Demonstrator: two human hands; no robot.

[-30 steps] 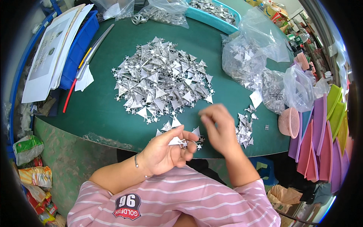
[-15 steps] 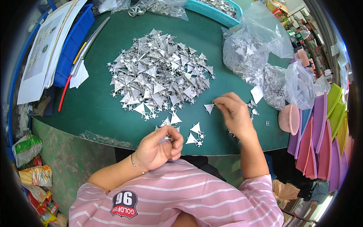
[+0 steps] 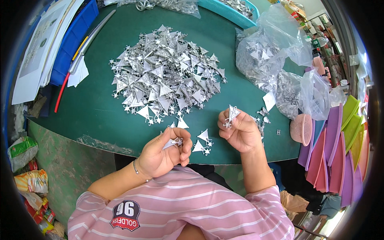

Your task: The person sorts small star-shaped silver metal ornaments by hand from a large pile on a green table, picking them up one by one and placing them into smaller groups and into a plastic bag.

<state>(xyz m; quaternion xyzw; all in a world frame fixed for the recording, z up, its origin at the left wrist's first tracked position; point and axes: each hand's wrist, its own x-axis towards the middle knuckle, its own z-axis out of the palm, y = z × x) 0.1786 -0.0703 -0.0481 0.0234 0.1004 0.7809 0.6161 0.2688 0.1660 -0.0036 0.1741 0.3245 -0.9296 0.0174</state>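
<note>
Between the thumb and fingers of my right hand [image 3: 242,134] is a silver triangular metal charm [image 3: 232,113] with small hooks and a star at its corners, raised above the green table [image 3: 108,130]. My left hand [image 3: 162,154] is curled, palm up, around another silver triangular charm [image 3: 169,144]; the fingers partly hide it. A large pile of the same charms [image 3: 166,76] lies beyond both hands. Two loose triangular charms with stars [image 3: 203,135] rest on the table between my hands.
Clear plastic bags of metal parts [image 3: 260,60] stand at the right, near small metal pieces [image 3: 263,111] and a pink cup-shaped container [image 3: 301,129]. A turquoise tray [image 3: 224,10] is at the back. At the left are a blue bin [image 3: 74,44] and a silver pointed rod with red end [image 3: 85,50].
My right hand has lifted the triangular charm off the table and turned it upward, facing me. My left hand has opened slightly, showing more of its charm. The view has shifted a little.
</note>
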